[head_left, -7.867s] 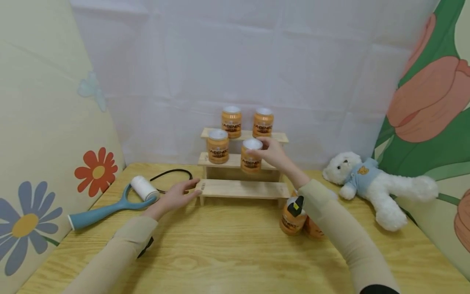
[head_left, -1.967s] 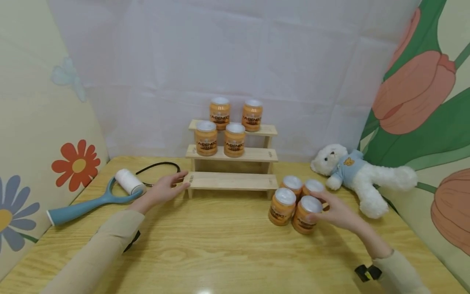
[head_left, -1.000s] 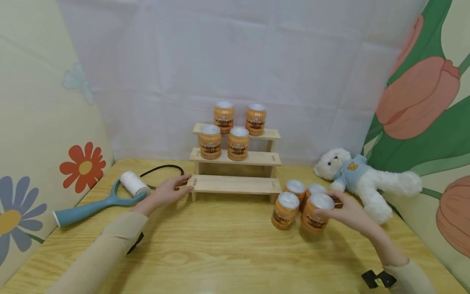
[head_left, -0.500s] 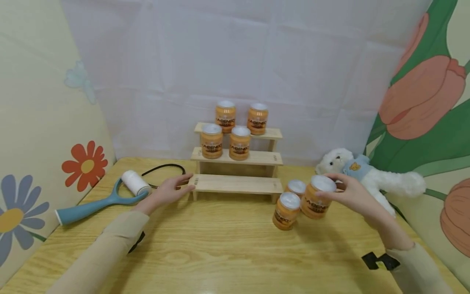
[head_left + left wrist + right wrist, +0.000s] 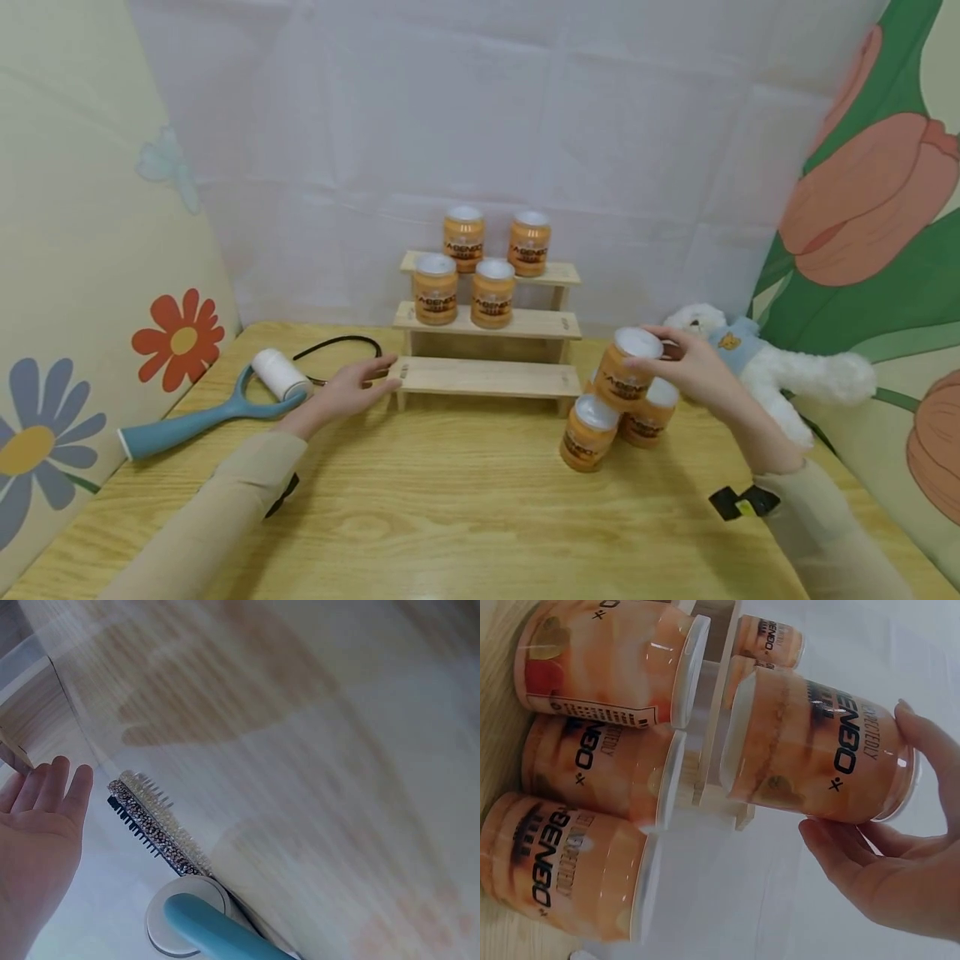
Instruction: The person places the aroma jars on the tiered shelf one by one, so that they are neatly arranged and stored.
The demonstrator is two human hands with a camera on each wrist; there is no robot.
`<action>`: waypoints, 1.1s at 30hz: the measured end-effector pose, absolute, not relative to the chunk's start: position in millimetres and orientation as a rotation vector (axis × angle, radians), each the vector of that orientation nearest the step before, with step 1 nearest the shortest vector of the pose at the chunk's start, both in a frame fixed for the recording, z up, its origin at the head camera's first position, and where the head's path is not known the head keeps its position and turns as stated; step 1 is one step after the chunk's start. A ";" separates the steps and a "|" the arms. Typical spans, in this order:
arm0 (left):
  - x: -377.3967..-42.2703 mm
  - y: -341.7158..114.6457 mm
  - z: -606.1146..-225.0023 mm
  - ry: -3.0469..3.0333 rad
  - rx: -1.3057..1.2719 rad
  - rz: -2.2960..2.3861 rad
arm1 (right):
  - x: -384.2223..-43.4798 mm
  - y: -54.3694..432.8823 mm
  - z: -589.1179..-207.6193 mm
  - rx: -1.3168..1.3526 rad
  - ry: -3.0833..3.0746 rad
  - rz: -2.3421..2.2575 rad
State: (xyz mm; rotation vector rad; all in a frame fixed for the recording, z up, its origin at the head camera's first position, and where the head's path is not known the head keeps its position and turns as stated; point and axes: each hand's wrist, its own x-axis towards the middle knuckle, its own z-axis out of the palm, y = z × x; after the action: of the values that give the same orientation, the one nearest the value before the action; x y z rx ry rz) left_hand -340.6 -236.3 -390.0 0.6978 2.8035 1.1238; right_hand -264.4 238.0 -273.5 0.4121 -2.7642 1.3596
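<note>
My right hand [image 5: 697,371] pinches an orange can [image 5: 628,367] with a pale lid near its top, thumb on one side and fingers on the other. In the right wrist view the held can [image 5: 817,746] is raised above three others. Those include a front can [image 5: 588,433] and a can to its right [image 5: 652,417]; the third is mostly hidden behind the held one. My left hand [image 5: 348,390] has its fingers extended at the left end of the lowest step of a wooden three-step rack [image 5: 487,377]. Two cans stand on the middle step [image 5: 540,322], two on the top step.
At the left lies a lint roller [image 5: 217,421] with a blue handle, near a black cord [image 5: 337,338]. Beaded, toothed hair accessories [image 5: 154,821] show by the roller in the left wrist view. A white teddy bear [image 5: 795,379] lies at the right, beyond my right hand.
A can moved from my right hand to the middle step earlier. My right hand then gripped another from the table group and raised it up and leftward. My left hand stays at the rack.
</note>
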 end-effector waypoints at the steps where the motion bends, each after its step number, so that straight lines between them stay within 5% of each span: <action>1: -341.0 -236.5 -390.4 2.803 0.700 1.123 | -266.1 236.2 -272.5 0.411 -2.762 1.362; 33: -337.4 -236.5 -387.8 2.794 0.691 1.158 | -353.6 169.7 -275.5 0.340 -2.597 1.586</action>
State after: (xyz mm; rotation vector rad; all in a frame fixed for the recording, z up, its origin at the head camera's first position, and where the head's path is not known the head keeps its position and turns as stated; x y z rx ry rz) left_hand -337.4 -236.5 -387.8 0.6907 2.7940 1.1575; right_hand -353.6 169.7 -275.5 0.3400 -2.5969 1.5856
